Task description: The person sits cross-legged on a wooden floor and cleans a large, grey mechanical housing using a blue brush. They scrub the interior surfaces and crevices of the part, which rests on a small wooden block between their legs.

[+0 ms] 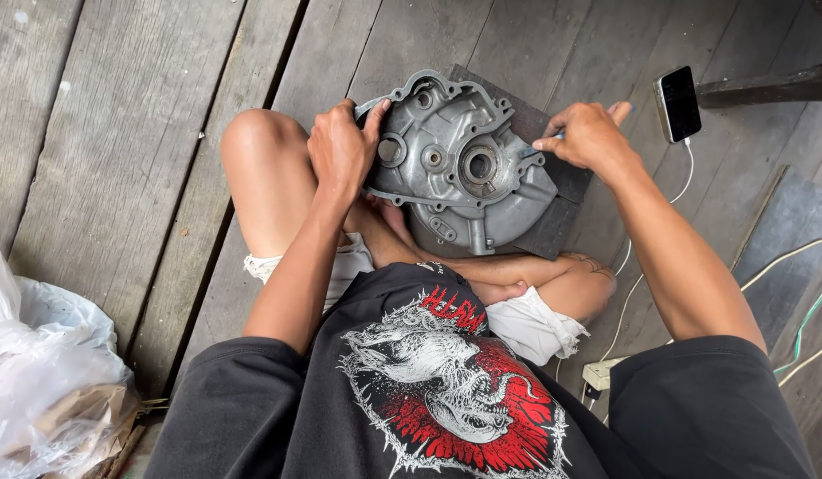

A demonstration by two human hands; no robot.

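Note:
A grey cast-metal engine cover [460,168] lies inner side up on a dark square mat [557,213], in front of my crossed legs. My left hand [342,151] grips the cover's left rim, thumb over the edge. At the cover's right rim my right hand [587,133] pinches a small thin tool with a bluish end [544,142], its tip touching the edge. The tool's full shape is hidden by my fingers.
A phone [678,103] lies on the wooden plank floor [118,133] at the upper right, with a white cable running to a plug block [599,374]. Green and white cords [810,310] run at the right. A crumpled clear plastic bag [47,372] sits at the lower left.

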